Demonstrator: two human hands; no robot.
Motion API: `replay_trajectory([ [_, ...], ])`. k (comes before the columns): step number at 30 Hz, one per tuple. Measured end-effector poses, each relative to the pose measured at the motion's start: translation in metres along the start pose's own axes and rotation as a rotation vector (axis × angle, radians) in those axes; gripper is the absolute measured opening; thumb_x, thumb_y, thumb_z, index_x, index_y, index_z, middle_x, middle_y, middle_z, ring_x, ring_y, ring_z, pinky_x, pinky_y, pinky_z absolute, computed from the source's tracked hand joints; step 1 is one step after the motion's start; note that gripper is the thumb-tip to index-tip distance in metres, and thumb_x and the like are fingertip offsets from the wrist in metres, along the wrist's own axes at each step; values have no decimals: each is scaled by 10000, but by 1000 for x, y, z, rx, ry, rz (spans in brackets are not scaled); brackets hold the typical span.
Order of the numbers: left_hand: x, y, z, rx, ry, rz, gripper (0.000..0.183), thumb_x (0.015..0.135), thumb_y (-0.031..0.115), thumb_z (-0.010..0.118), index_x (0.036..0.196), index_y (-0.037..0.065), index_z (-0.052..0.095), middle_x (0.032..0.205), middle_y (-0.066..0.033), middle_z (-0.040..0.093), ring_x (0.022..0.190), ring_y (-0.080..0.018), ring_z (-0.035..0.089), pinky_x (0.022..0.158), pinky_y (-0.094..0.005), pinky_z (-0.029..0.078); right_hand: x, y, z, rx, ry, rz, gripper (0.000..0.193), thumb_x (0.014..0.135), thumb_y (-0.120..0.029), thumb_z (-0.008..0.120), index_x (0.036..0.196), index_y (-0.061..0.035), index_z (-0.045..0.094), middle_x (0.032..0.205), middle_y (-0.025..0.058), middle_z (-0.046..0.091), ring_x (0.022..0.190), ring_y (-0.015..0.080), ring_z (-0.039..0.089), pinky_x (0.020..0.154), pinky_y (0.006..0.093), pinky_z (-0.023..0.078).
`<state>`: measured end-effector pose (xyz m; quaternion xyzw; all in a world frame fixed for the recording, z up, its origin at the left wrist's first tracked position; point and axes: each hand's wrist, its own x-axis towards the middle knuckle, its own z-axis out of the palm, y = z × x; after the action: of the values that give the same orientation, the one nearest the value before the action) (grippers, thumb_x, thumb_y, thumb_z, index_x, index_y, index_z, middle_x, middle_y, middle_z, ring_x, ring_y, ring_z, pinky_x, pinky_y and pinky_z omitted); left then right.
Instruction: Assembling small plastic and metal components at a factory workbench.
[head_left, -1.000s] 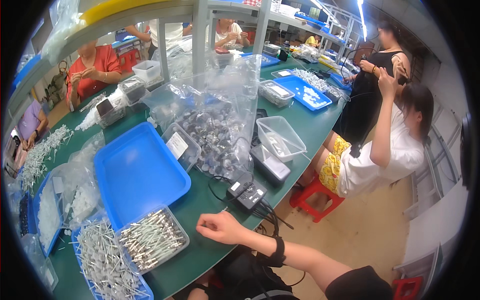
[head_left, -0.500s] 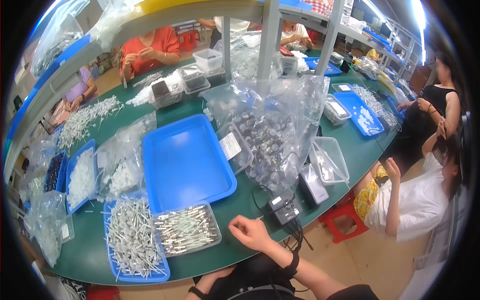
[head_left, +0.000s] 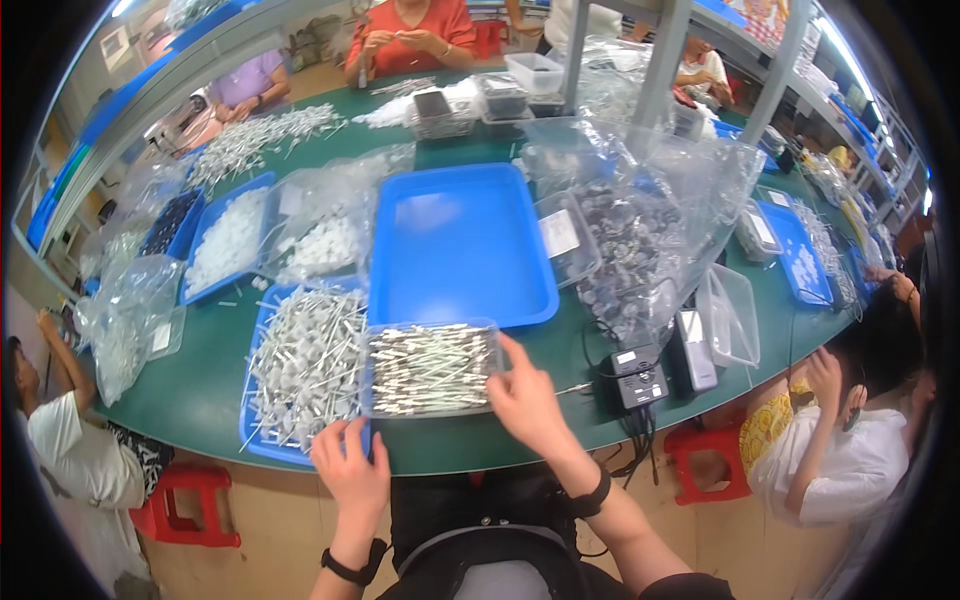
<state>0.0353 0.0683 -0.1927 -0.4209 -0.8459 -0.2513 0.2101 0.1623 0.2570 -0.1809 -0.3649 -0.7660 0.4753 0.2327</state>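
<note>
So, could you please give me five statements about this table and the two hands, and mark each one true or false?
1. The right hand is at the clear box's right side. True.
2. The big blue tray lies beyond the clear box. True.
3. The left hand is inside the big blue tray. False: the left hand is by the small blue tray's near right corner.
4. The black device is left of the clear box. False: the black device is right of it.
5. Both wrists wear dark bands. True.

white label [head_left: 559,232] | on clear plastic box [head_left: 578,264] | print unreadable
</note>
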Motion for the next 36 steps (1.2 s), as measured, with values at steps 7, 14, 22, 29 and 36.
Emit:
replay_trajectory([
  [7,0,-14,18,120,29,33,327,611,45,606,937,52,627,731,-45,437,732,-223,437,672,-348,305,-5,-6,-28,-30,-13,36,427,791,-86,459,1203,6,397,578,173,553,535,303,576,541,366,439],
  [14,7,2,28,102,18,59,327,622,55,602,949,47,619,705,-44,400,696,-218,410,639,-345,275,-3,3,-73,-295,-39,78,428,820,-115,477,1210,30,378,644,193,581,554,340,563,564,388,451],
  [22,6,18,21,75,-38,49,320,667,100,625,985,57,617,728,-43,430,718,-216,428,658,-350,281,49,-35,-35,-766,34,-527,125,736,-117,600,832,-41,575,730,84,572,739,262,566,646,367,459],
  [29,48,2,-30,-201,-209,182,279,704,123,660,976,76,619,840,-43,546,777,-221,499,704,-338,358,55,-26,-32,-780,64,-542,65,733,-99,597,739,-50,556,725,57,574,729,229,557,653,339,436],
  [36,106,-7,1,-77,-233,221,253,733,77,631,982,41,609,856,-87,551,789,-283,518,724,-368,417,47,-22,-36,-362,27,-467,126,856,-88,501,958,-22,467,784,79,582,835,239,524,776,353,362],
])
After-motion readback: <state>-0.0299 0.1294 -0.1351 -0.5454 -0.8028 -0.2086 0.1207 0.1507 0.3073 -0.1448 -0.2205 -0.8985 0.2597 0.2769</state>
